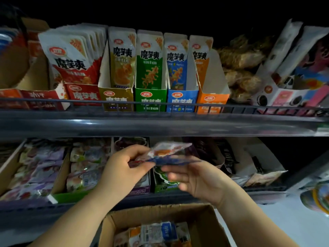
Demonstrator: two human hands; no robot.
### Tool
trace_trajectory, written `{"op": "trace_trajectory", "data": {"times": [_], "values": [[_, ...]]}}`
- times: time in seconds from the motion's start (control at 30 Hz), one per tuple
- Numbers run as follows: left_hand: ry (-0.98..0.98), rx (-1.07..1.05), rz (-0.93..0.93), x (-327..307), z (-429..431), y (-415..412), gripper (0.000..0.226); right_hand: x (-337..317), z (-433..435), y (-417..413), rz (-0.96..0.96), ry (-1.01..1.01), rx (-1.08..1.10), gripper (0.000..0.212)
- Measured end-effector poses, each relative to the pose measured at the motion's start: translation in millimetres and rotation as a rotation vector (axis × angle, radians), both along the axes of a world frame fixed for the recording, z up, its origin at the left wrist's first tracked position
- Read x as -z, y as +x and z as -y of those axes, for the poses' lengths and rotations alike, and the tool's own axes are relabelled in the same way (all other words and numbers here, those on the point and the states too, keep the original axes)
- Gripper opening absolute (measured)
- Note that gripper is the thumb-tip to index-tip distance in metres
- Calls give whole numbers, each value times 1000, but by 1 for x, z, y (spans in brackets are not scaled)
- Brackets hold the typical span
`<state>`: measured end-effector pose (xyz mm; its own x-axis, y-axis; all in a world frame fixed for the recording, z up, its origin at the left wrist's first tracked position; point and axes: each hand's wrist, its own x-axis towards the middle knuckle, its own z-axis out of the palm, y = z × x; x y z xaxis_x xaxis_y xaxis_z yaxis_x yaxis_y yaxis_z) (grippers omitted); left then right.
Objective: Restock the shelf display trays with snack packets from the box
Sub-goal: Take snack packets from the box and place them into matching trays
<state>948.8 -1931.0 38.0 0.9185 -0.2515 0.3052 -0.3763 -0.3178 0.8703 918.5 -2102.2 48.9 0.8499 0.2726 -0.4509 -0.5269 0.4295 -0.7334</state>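
At bottom centre, an open cardboard box (204, 211) holds loose snack packets (160, 232) lying flat. Above the box, the left hand (124, 168) pinches a thin stack of held packets (167, 150) between thumb and curled fingers; the stack is blurred, with orange and blue print showing. Just below and to the right of it, the right hand (195, 180) lies palm-up with its fingers loosely extended and holding nothing; blur hides whether they touch the stack. Behind both hands, the lower shelf carries cardboard trays (60, 175) filled with wrapped sweets. Beyond the grey shelf edge (160, 123), the upper shelf bears a row of upright display trays, side by side: red tray (83, 93), yellow tray (115, 97), green tray (151, 98), blue tray (181, 100) and orange tray (211, 100), each holding standing packets of matching colour.
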Motion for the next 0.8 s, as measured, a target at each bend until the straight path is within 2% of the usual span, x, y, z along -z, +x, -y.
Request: {"op": "trace_trajectory", "data": {"times": [0.13, 0.23, 0.37, 0.5, 0.63, 0.73, 0.8], "values": [[23, 25, 28, 0, -4, 4, 42, 2, 6, 0, -3, -25, 24, 27], [-26, -27, 48, -4, -9, 7, 31, 5, 9, 0, -26, -43, 53, 24], [-108, -119, 8, -5, -19, 12, 32, 8, 14, -1, 69, -108, 34, 32], [-191, -130, -138, -1, -18, 9, 28, 6, 11, -6, 212, -248, -22, 21], [-279, -111, -286, 1, -13, 0, 19, 5, 4, -7, 310, -302, 88, 12], [-409, -100, -386, 1, -8, -3, 17, 4, -4, -4, 365, -344, 180, 13], [-477, -80, -447, -1, -5, -4, 9, 5, -10, -1, 391, -400, 236, 17]]}}
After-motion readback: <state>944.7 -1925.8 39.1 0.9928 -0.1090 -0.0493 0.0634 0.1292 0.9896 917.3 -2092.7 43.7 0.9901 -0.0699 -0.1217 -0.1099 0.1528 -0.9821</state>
